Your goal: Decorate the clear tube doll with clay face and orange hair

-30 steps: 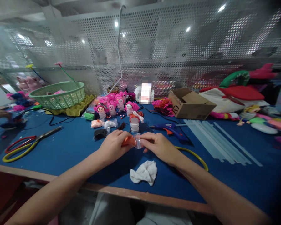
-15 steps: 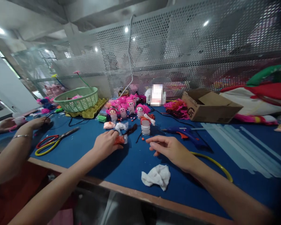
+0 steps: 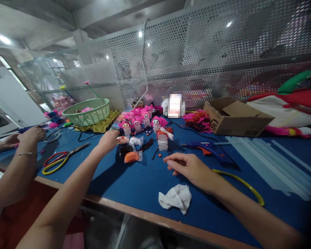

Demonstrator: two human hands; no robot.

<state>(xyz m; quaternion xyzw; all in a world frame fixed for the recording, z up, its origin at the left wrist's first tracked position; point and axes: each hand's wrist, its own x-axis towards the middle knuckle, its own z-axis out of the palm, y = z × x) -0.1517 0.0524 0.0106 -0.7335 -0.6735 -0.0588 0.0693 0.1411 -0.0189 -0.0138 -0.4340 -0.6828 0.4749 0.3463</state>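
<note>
My left hand (image 3: 108, 141) reaches over several small bags of modelling clay, its fingers bent over a green packet (image 3: 115, 130) that they mostly cover. Close by are a pale pink bag, a white bag (image 3: 136, 140) and an orange clay bag (image 3: 132, 157). My right hand (image 3: 183, 165) hovers above the table with loosely curled fingers, nothing visible in them. Just beyond its fingertips stands a clear ribbed bottle figure (image 3: 162, 142) with red yarn and a white bow on top. A tiny orange ball (image 3: 160, 155) lies at its foot.
Pink-haired dolls (image 3: 137, 122) cluster behind. A blue glue gun (image 3: 210, 150), glue sticks (image 3: 264, 162) and a cardboard box (image 3: 238, 119) are rightward. Scissors (image 3: 67, 157) and a green basket (image 3: 89, 114) are leftward. Crumpled tissue (image 3: 175, 197) lies in front. A co-worker's hands (image 3: 32, 135) work at far left.
My left hand has left the orange clay bag and moved forward and left to the green packet. My right hand has barely moved. The co-worker's white object is no longer visible.
</note>
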